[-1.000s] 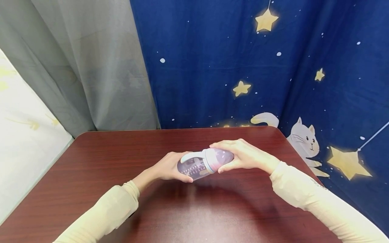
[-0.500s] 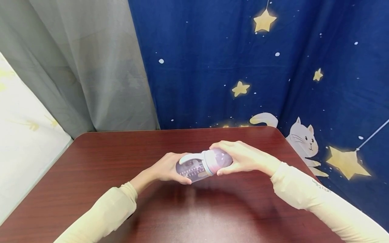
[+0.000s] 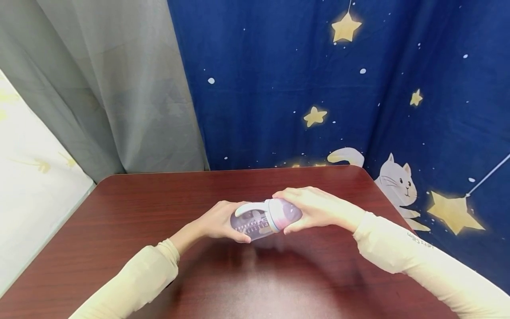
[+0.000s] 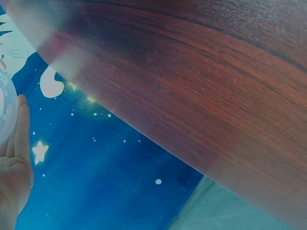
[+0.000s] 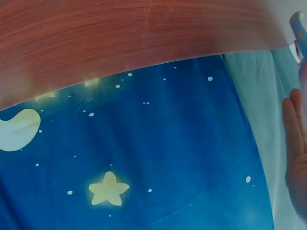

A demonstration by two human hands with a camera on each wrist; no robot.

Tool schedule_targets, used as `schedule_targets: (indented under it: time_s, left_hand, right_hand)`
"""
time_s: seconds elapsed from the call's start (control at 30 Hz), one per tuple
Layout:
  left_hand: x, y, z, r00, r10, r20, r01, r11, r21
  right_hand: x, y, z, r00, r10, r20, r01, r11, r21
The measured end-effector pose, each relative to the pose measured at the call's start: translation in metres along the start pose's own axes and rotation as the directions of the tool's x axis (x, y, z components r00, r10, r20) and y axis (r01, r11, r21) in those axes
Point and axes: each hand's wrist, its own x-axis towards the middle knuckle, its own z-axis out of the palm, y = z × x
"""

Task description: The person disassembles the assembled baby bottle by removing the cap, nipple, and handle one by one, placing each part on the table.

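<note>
A clear baby bottle [image 3: 255, 223] with printed markings, a pale handle and a rounded translucent cap [image 3: 287, 212] is held tilted above the table in the head view, cap end to the right. My left hand [image 3: 221, 220] grips the bottle's base end, thumb along the near side. With fingers over the top and thumb below, my right hand [image 3: 316, 208] grips the cap. Only the bottle's rounded end [image 4: 5, 108] and part of my left hand [image 4: 15, 167] show at the left wrist view's edge. In the right wrist view, part of my right hand [image 5: 297, 158] shows beside the handle [image 5: 298, 28].
A dark red wooden table [image 3: 159, 195] with rounded far corners lies beneath the hands. Behind it hang a grey curtain [image 3: 139, 88] and a blue curtain [image 3: 259, 88] with stars and a cat. A white patterned surface [image 3: 32, 177] stands at the left.
The bottle and both hands have shifted very slightly left and down. My right hand has turned a little on the cap; both hands keep their grip.
</note>
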Motion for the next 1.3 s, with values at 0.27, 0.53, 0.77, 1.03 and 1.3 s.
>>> schedule_targets:
  time_s: [0.27,0.53,0.77,1.03,1.3]
  left_hand:
    - [0.003,-0.002,-0.001,1.000,0.030,-0.003,-0.030,0.999,-0.018]
    - [0.003,-0.003,0.001,1.000,0.013,0.016,-0.013,0.999,-0.040]
    - [0.003,-0.003,-0.001,0.999,0.025,0.025,-0.023,0.998,-0.065]
    - [-0.009,-0.011,-0.007,1.000,0.002,0.006,-0.001,0.993,-0.117]
    - [-0.001,-0.009,-0.013,1.000,-0.015,-0.012,0.014,0.998,-0.062]
  right_hand:
    - [-0.001,0.006,-0.001,0.999,-0.049,-0.010,0.049,0.999,0.016]
    - [-0.003,0.007,-0.001,0.996,-0.080,-0.037,0.082,0.996,0.048]
    - [-0.004,0.007,-0.002,0.993,-0.102,-0.053,0.105,0.992,0.066]
    - [-0.021,0.022,-0.017,0.994,-0.024,-0.109,0.031,0.997,0.069]
    - [-0.019,0.022,-0.027,0.988,0.026,-0.155,-0.016,0.998,0.069]
